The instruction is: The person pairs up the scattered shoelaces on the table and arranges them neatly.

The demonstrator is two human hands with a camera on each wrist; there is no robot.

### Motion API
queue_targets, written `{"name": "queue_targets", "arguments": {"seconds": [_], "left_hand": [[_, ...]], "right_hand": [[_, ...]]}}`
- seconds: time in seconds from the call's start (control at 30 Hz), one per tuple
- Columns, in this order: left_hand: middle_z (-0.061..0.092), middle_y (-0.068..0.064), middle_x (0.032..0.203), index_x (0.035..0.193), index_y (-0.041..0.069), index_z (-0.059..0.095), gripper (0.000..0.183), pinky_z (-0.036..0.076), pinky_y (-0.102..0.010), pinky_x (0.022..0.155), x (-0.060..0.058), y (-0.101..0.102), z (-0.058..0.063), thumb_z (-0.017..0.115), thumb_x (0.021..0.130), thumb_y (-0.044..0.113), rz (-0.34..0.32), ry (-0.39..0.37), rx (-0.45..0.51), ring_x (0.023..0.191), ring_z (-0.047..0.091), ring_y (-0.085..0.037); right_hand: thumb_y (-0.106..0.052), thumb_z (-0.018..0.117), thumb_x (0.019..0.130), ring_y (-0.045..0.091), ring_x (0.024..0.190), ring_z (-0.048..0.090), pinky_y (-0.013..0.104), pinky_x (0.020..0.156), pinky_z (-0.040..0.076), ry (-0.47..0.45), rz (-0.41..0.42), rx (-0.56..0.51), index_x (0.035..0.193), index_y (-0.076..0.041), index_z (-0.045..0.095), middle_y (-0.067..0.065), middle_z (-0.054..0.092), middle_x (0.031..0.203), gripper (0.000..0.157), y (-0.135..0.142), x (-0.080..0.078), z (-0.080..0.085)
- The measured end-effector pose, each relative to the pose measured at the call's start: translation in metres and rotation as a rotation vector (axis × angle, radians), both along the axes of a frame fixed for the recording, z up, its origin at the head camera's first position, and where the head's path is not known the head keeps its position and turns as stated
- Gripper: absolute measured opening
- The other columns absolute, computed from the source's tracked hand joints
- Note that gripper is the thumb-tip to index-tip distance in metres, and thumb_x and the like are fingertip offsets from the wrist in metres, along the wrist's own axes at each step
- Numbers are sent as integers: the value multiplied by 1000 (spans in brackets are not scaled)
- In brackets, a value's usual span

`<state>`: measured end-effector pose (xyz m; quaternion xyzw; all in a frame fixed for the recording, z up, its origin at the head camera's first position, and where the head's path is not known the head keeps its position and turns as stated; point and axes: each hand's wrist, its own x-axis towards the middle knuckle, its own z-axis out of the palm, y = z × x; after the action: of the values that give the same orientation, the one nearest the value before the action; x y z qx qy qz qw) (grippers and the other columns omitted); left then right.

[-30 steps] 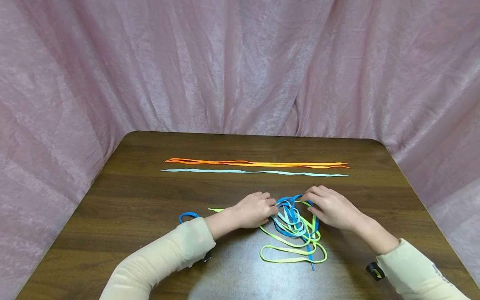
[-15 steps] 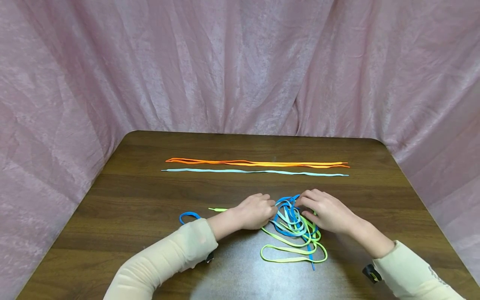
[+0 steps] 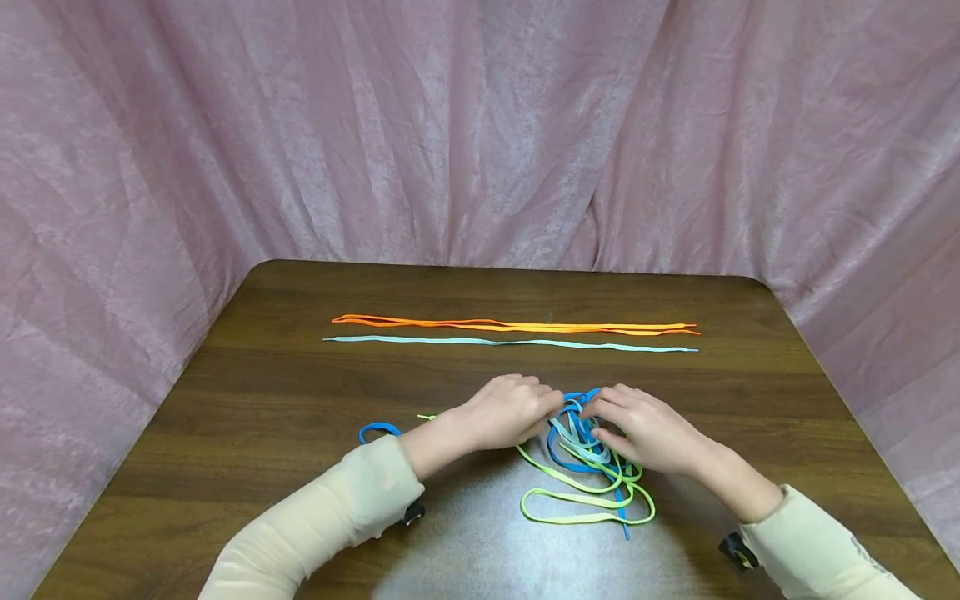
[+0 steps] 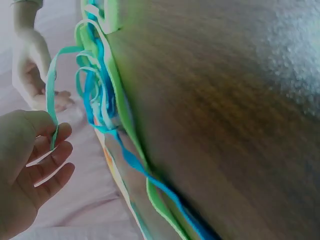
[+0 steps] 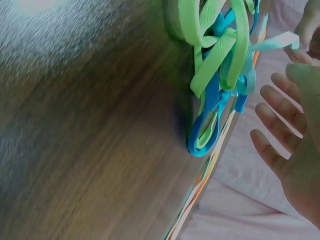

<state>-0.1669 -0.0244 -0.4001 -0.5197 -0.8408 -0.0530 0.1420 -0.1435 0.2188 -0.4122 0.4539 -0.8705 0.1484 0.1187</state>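
A loose tangle of flat shoelaces lies on the table between the hands. It mixes a yellow-green lace (image 3: pixel 573 521), a blue lace (image 5: pixel 193 145) and a pale blue lace (image 4: pixel 51 92). My left hand (image 3: pixel 510 412), at the tangle's left side, pinches the pale blue lace between thumb and forefinger. A loop of that lace rises off the pile to the fingertips. On the right, my right hand (image 3: pixel 652 429) is held over the tangle with its fingers spread and slightly bent. In the right wrist view its fingers hold nothing.
Farther back, orange laces (image 3: pixel 495 323) and a straight pale blue lace (image 3: pixel 480 342) lie side by side across the brown table (image 3: pixel 247 375). A blue loop (image 3: pixel 378 428) sticks out beyond the left forearm. Pink curtain (image 3: pixel 480 150) hangs behind the table.
My left hand has shifted slightly right and away from me, lifting the pale blue lace. My right hand has moved left, farther over the tangle. The laces at the back have not moved.
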Motion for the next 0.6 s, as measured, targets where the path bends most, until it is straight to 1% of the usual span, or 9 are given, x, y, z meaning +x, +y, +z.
{"name": "queue_targets", "arguments": {"seconds": [0.1, 0.23, 0.33, 0.4, 0.5, 0.6], "left_hand": [[54, 10, 69, 81, 18, 56, 8, 37, -20, 53, 0, -4, 4, 58, 85, 12, -5, 2, 41, 60, 50, -8], [57, 9, 72, 84, 17, 59, 5, 41, -20, 54, -1, -10, 8, 59, 86, 13, -2, -7, 72, 63, 54, -8], [59, 9, 74, 85, 18, 61, 6, 43, -20, 56, -2, -14, 9, 60, 86, 12, 12, -24, 84, 64, 56, -8], [60, 9, 75, 86, 18, 62, 7, 44, -21, 56, -3, -17, 10, 59, 86, 11, 22, -33, 88, 66, 57, -8], [61, 9, 76, 86, 18, 63, 8, 44, -21, 56, -3, -22, 9, 59, 87, 12, 27, -31, 93, 66, 58, -8], [62, 9, 78, 87, 18, 65, 9, 45, -21, 56, -4, -28, 8, 59, 87, 11, 30, -25, 91, 67, 58, -8]], "right_hand": [[-20, 69, 79, 7, 87, 53, 28, 75, 46, -17, 5, 6, 98, -16, 64, -9, 59, 96, 20, -4, 2, -1], [-23, 67, 82, 5, 82, 50, 27, 73, 44, -43, 36, 22, 95, -17, 64, -11, 57, 91, 15, -10, 5, -4], [-21, 69, 80, 3, 76, 45, 25, 69, 40, -37, 71, 18, 88, -19, 61, -12, 53, 83, 11, -12, 5, -7], [-18, 70, 78, 3, 73, 43, 24, 67, 39, -17, 96, 4, 83, -19, 59, -13, 50, 79, 13, -13, 5, -8], [-14, 72, 76, 2, 70, 41, 22, 65, 37, 6, 101, -9, 79, -20, 57, -14, 47, 75, 16, -14, 4, -7], [-14, 71, 77, 1, 69, 39, 20, 63, 35, 9, 84, -17, 79, -20, 57, -16, 45, 74, 15, -13, 4, -4]]}}
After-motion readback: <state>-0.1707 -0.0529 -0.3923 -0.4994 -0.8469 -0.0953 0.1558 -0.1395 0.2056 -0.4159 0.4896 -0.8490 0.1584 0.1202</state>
